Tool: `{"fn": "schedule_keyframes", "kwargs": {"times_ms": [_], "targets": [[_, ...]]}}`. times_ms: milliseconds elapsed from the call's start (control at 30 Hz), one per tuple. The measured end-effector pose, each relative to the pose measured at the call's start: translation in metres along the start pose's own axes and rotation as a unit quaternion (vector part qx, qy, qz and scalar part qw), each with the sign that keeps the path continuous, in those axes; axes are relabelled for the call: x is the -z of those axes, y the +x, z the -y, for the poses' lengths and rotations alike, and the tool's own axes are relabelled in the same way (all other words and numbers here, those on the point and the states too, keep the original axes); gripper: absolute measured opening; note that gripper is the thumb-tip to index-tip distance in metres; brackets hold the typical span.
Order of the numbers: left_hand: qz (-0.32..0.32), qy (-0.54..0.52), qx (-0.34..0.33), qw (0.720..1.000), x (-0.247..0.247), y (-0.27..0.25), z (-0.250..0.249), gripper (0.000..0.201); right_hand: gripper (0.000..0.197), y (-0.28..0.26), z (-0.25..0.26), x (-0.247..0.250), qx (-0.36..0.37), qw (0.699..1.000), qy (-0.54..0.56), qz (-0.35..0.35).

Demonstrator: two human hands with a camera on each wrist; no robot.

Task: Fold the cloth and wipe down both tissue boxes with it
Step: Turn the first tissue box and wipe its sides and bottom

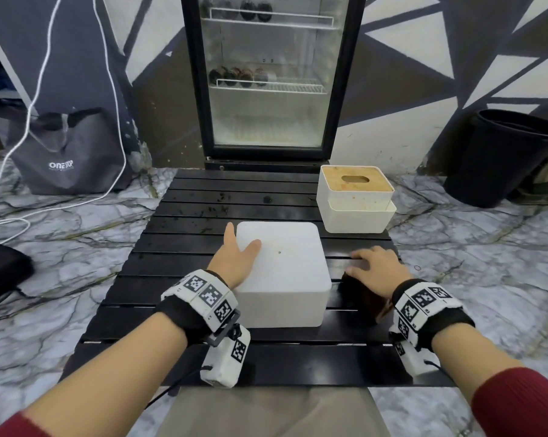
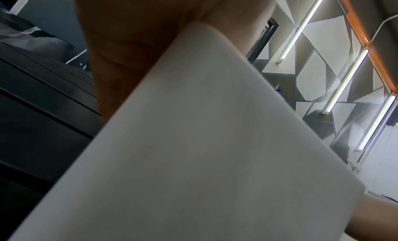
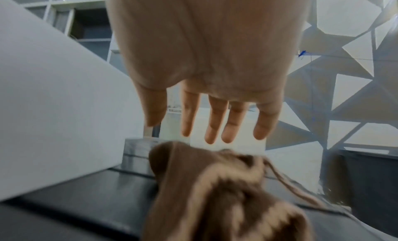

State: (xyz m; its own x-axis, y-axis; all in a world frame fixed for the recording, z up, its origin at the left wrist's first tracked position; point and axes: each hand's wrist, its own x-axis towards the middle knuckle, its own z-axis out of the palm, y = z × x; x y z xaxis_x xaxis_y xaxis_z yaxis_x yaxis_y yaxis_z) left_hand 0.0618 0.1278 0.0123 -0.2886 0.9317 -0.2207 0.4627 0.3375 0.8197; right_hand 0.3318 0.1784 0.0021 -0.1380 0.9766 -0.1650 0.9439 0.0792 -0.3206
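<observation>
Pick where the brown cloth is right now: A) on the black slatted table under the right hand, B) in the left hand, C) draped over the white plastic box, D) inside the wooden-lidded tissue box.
A: the brown cloth lies on the black slatted table, beneath the open right hand, beside the white plastic box.

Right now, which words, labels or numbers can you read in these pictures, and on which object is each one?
"ONE STOP": white print on the grey bag against the wall; smaller print under it is too blurred to read.
Wristbands: black-and-white square code markers only, no words.
Both wrist views: no text.
</observation>
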Motion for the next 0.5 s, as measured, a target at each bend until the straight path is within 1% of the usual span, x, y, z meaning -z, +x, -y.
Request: {"fn": "schedule_keyframes", "kwargs": {"times_ms": [67, 133, 200, 267, 300, 400, 500], "targets": [[0.020, -0.022, 0.004, 1.000, 0.007, 0.005, 0.001, 0.070, 0.043, 0.002, 0.015, 0.007, 0.037, 0.996, 0.073, -0.026], [0.037, -0.032, -0.011, 0.999, 0.014, 0.009, 0.002, 0.066, 0.046, 0.004, 0.032, 0.010, 0.064, 0.987, 0.144, -0.026], [0.058, -0.047, -0.029, 0.997, 0.019, 0.012, 0.004, 0.055, 0.051, 0.007, 0.048, 0.008, 0.068, 0.981, 0.183, 0.000], [0.101, -0.084, -0.050, 0.990, 0.023, 0.016, 0.006, 0.037, 0.055, 0.011, 0.059, 0.003, 0.071, 0.978, 0.194, 0.034], [0.121, -0.102, -0.055, 0.986, 0.024, 0.016, 0.007, 0.034, 0.055, 0.013, 0.062, 0.000, 0.071, 0.976, 0.200, 0.050], [0.159, -0.131, -0.041, 0.978, 0.026, 0.019, 0.010, 0.038, 0.056, 0.018, 0.067, -0.006, 0.056, 0.966, 0.238, 0.078], [0.163, -0.157, -0.037, 0.973, 0.028, 0.019, 0.010, 0.035, 0.055, 0.022, 0.069, -0.008, 0.057, 0.955, 0.281, 0.078]]}}
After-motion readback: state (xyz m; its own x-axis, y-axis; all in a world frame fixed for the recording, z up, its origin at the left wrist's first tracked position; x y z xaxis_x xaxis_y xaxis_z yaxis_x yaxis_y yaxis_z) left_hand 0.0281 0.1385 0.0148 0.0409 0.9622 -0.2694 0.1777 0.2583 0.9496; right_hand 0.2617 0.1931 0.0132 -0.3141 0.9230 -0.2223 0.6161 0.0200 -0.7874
